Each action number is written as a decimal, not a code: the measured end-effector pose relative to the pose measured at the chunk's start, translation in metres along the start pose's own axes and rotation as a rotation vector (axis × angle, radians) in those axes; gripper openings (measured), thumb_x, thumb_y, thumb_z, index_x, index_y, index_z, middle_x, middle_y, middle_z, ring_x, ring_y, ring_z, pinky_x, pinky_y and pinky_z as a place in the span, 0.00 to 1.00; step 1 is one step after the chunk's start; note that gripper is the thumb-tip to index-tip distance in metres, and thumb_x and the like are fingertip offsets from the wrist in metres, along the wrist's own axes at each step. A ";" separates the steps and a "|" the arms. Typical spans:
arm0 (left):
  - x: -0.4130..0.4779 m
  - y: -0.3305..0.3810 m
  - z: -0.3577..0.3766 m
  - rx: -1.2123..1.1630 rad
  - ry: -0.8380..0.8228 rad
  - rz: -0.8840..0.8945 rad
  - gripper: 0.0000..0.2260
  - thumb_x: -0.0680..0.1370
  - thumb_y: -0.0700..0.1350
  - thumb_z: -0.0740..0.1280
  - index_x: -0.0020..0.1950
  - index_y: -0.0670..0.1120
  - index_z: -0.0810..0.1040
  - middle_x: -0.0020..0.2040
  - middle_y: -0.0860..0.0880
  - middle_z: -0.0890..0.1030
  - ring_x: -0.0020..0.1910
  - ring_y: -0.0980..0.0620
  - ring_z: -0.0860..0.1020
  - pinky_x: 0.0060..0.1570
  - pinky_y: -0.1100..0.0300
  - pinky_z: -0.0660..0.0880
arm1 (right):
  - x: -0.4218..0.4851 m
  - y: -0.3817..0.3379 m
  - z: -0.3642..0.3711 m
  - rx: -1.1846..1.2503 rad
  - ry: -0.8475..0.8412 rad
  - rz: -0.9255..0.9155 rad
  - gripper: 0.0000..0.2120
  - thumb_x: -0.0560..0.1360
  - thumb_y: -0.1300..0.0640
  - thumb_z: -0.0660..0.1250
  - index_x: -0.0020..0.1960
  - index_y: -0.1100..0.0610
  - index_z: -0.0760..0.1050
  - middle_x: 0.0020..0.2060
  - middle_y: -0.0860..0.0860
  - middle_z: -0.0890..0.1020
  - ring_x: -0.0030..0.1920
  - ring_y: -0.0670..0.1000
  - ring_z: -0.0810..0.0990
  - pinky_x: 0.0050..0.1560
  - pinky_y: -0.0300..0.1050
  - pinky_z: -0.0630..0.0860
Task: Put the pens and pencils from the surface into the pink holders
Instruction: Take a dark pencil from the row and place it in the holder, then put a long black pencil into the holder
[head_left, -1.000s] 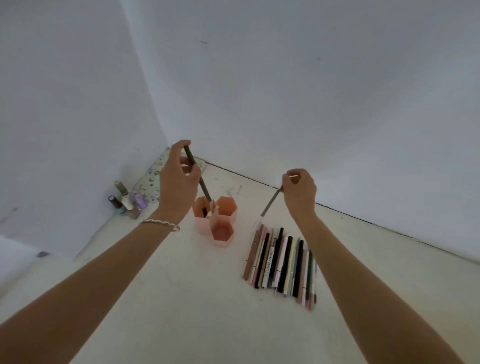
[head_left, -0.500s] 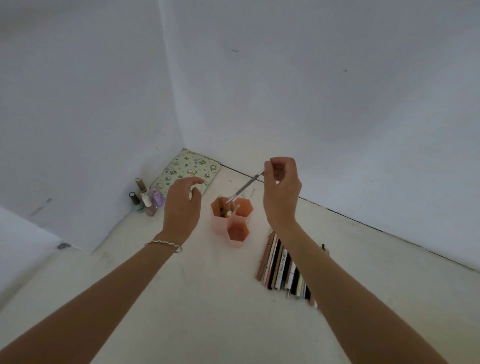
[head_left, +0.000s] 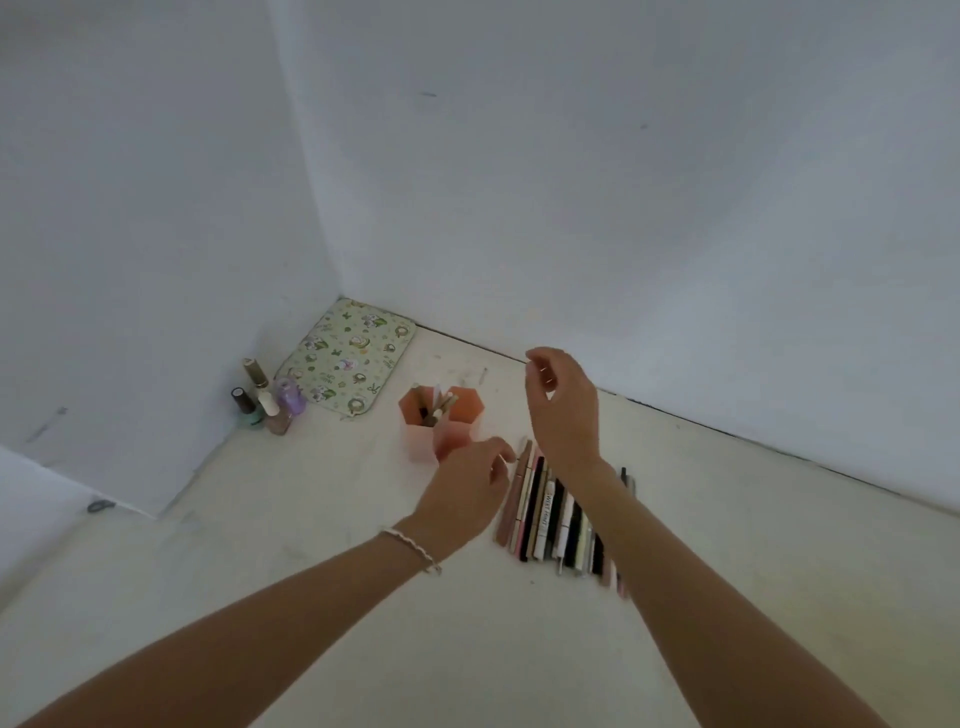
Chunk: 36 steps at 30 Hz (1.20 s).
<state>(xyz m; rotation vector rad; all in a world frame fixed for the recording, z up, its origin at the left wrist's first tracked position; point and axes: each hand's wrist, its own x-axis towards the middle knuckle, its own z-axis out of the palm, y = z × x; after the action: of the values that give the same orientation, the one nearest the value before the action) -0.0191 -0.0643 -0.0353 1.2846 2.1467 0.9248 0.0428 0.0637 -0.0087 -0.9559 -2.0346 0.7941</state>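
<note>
Three joined pink hexagonal holders (head_left: 415, 441) stand on the white surface; the back left one holds several pens. A row of several pens and pencils (head_left: 550, 514) lies side by side to their right. My left hand (head_left: 467, 493) reaches low, fingers apart, just left of the row's far end, in front of the holders and holding nothing. My right hand (head_left: 561, 410) hovers above the far end of the row, fingers loosely curled and empty; its forearm covers part of the row.
Several nail polish bottles (head_left: 267, 402) stand at the left wall. A green patterned pouch (head_left: 348, 358) lies in the corner behind the holders. White walls close the back and the left side. A small dark clip (head_left: 101, 505) lies at far left.
Both hands dropped their pens into the holders and are empty now. The left hand moved right and down to the row's end; the right hand drew back from the holders.
</note>
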 end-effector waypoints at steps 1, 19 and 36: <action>0.005 0.001 0.015 0.040 -0.060 -0.042 0.08 0.81 0.40 0.60 0.55 0.45 0.78 0.44 0.50 0.81 0.40 0.57 0.78 0.43 0.64 0.77 | 0.002 0.007 -0.012 -0.010 0.015 0.027 0.08 0.79 0.60 0.63 0.55 0.54 0.78 0.46 0.43 0.80 0.42 0.41 0.77 0.47 0.36 0.74; 0.050 0.011 0.081 0.257 -0.149 -0.348 0.15 0.77 0.42 0.67 0.60 0.40 0.69 0.53 0.43 0.78 0.52 0.43 0.80 0.46 0.53 0.77 | -0.023 0.090 -0.067 -0.051 -0.065 0.255 0.09 0.79 0.60 0.61 0.54 0.49 0.76 0.36 0.42 0.78 0.33 0.42 0.75 0.35 0.29 0.71; 0.053 0.033 0.010 -0.175 0.245 -0.047 0.41 0.73 0.37 0.70 0.78 0.59 0.54 0.41 0.55 0.78 0.38 0.61 0.80 0.35 0.73 0.76 | 0.002 0.119 -0.007 -0.337 -0.356 0.468 0.07 0.76 0.60 0.61 0.48 0.58 0.78 0.42 0.51 0.81 0.47 0.53 0.78 0.40 0.40 0.72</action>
<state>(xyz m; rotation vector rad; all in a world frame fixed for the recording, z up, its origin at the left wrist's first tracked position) -0.0173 -0.0027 -0.0198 1.0781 2.2077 1.2756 0.0909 0.1296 -0.0954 -1.6185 -2.3308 0.9301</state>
